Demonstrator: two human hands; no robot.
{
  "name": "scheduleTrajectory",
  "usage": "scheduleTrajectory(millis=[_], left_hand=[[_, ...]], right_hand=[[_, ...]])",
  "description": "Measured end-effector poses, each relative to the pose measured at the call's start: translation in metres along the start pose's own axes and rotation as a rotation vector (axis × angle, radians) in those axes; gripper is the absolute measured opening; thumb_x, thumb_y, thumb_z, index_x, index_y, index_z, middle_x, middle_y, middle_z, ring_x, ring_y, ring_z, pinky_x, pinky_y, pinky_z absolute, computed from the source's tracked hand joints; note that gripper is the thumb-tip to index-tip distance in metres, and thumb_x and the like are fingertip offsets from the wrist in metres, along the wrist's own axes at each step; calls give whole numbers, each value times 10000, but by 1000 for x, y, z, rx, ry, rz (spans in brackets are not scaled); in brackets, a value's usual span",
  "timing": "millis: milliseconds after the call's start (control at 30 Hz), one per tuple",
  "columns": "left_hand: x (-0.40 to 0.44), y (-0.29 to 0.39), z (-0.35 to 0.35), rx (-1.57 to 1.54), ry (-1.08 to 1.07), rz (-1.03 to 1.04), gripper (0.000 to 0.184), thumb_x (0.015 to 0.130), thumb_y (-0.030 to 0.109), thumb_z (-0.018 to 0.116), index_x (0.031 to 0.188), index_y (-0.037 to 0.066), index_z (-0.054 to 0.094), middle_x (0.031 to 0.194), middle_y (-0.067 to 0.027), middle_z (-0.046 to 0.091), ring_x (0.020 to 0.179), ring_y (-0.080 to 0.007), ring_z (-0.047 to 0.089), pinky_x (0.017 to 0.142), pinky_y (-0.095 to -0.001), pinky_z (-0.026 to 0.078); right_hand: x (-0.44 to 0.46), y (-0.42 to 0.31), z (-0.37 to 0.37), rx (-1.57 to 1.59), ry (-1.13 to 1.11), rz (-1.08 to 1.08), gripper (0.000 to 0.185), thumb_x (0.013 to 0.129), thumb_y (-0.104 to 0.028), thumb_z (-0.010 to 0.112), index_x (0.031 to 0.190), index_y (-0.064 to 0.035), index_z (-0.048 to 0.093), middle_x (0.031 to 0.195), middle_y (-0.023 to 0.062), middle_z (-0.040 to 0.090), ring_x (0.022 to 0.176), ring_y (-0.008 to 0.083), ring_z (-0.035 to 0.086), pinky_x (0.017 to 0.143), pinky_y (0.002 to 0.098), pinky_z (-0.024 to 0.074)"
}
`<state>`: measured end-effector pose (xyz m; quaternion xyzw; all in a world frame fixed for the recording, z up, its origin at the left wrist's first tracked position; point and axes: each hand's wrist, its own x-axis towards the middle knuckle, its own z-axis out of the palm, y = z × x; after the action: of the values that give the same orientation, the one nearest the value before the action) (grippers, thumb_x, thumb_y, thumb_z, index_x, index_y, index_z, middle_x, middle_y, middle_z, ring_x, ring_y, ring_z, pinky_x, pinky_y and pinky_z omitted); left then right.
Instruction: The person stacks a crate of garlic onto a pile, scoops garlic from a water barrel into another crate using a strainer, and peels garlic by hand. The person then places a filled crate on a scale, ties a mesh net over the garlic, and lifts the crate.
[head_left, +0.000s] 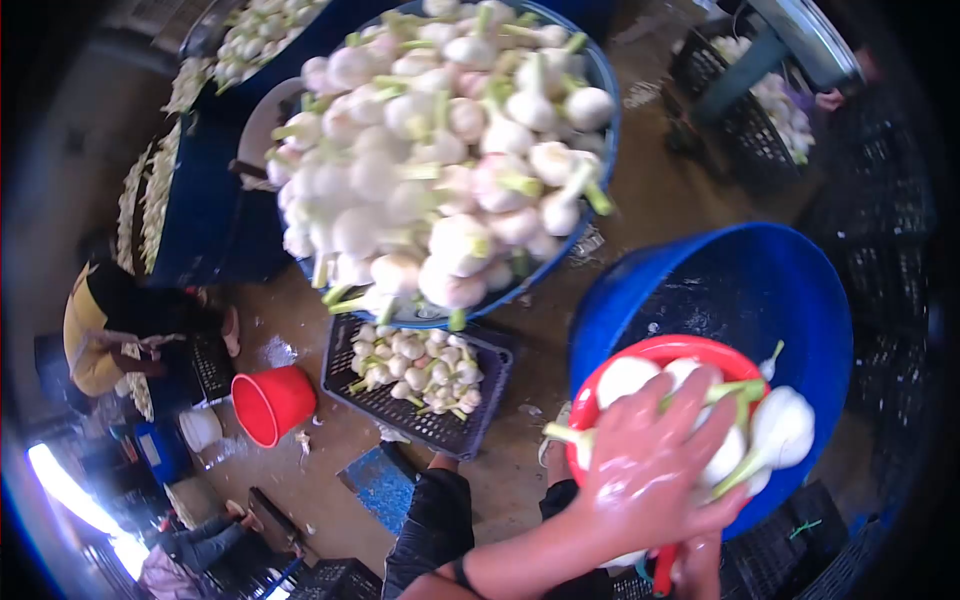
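Note:
My left hand point(655, 445), wet and with fingers spread, lies palm down over white garlic bulbs point(782, 428) with green stems. The bulbs fill a red plastic scoop point(712, 347), which is over the near side of a large blue tub point(780, 270). Below it, partly hidden, my right hand point(697, 565) is closed by a red handle point(664, 570) that seems to belong to the scoop. Ahead stands a big round blue-rimmed container point(608, 90) heaped with garlic bulbs point(460, 160).
A black crate point(425, 425) of garlic sits before my legs, with a red bucket point(272, 405) to its left. Two people point(100, 325) point(195, 555) are at the left. A garlic-filled basket point(725, 120) stands beneath a metal-topped stand point(810, 40) at upper right. Wet floor shows between them.

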<state>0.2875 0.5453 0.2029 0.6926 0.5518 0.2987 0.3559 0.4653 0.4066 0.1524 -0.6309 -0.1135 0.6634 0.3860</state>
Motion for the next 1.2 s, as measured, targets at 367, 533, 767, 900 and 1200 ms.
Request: scheduleTrajectory(millis=[367,533,767,900,1200], left_hand=[[-221,-368,-69,-1093,216,-706,854,608,138,513,1406,16,233,1420,-123,324,1313,-219,302,1084,-336,200],[-285,-447,46,-653,-303,-991,775,784,304,615,1418,84,229,1464,-157,217,1361,-222,182,1088,-321,174],[-202,-347,43,-175,392,-864,316,873,148,531,1137,-27,538,984,-128,592,871,-206,552,808,-321,432],[-108,-208,35,-206,595,-398,121,811,4,521,924,-13,563,828,-94,564,740,-182,531,703,-281,435],[81,-138,217,287,34,-392,638,720,477,624,1208,75,533,1227,-246,479,1158,-399,429,995,-443,318]], right_hand=[[66,233,203,-1296,210,-565,846,745,13,602,1399,22,65,1366,212,317,1233,304,379,1005,378,319],[48,231,190,-810,228,-605,858,728,-52,648,1386,33,103,1358,246,307,1240,347,369,1018,407,306],[32,74,103,249,310,-640,797,800,-134,631,1398,-6,121,1392,193,290,1286,282,312,1050,392,267],[68,-4,-42,-883,829,-819,791,772,-95,630,1381,33,142,1389,229,294,1296,333,291,1058,388,256],[212,-95,-221,-2043,828,-279,730,746,-76,533,1405,-208,246,1358,215,360,894,356,585,766,422,497]])
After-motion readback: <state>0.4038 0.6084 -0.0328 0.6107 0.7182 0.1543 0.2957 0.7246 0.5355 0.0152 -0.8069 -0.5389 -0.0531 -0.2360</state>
